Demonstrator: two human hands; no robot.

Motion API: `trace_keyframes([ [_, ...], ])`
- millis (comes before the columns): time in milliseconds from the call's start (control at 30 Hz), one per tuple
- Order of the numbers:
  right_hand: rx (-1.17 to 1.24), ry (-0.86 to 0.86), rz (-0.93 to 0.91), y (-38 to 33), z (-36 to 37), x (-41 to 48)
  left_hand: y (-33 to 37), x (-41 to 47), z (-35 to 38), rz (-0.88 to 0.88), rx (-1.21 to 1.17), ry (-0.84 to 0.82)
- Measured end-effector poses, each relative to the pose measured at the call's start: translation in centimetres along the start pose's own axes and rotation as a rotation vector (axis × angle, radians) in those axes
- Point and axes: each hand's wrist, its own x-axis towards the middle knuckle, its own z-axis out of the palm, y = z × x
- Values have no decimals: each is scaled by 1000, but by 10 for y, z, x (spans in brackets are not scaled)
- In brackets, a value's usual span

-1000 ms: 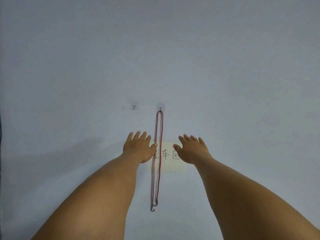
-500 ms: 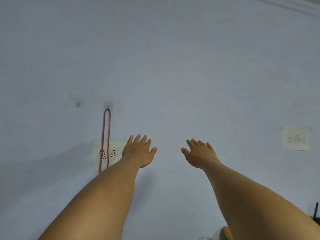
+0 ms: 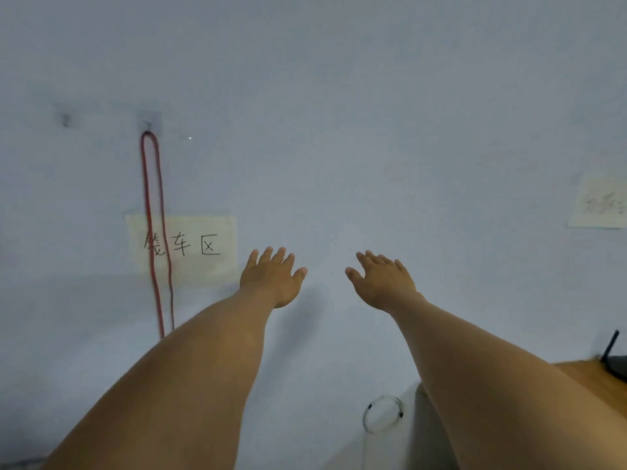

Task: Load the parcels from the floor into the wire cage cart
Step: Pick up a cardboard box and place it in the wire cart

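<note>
Wall: a pale blue-grey painted wall (image 3: 339, 96) fills the view, dead ahead.
Parcels and cart: no sign of the parcels or the wire cage cart, so which side they lie on cannot be told. The task puts the parcels on the floor, so I'd judge them below the frame; the look has to drop first.
Left hand: the left hand (image 3: 271, 279) is stretched forward, fingers spread and straight, holding nothing.
Right hand: the right hand (image 3: 383, 283) is the same, flat and bare, well apart from its partner.
Nearer hand: they're level, so neither leads.
Sign: a pale yellow paper sign with handwritten characters (image 3: 190, 225) sits just left of the left hand.
Cord: a thin red cord loop (image 3: 147, 198) hangs straight down across the sign's left edge.
Bench: an orange-brown bench corner (image 3: 583, 378) peeks in at lower right.
</note>
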Motion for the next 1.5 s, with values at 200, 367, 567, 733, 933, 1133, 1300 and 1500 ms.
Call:
trace_keyframes([
  [200,-2,-210,42,45,122,13,13,20,130,-14,-43,-199],
  [367,38,-372,69,86,237,19,24,21,252,-80,-99,-357],
  [567,175,-587,173,131,405,-9,40,-12,430,-232,-230,-579],
  [733,311,-827,415,151,571,-77,62,-71,594,-458,-513,-835],
  [933,421,-984,692,163,779,-173,71,-148,794,-719,-788,-1018],
  [1133,547,-1049,919,182,905,-266,87,-214,926,-1030,-1065,-1117],
  [1300,709,-1063,1003,191,936,-302,113,-235,956,-1193,-1225,-1060],
  [1500,913,-1014,1031,190,921,-304,117,-241,962,-1200,-1353,-918],
])
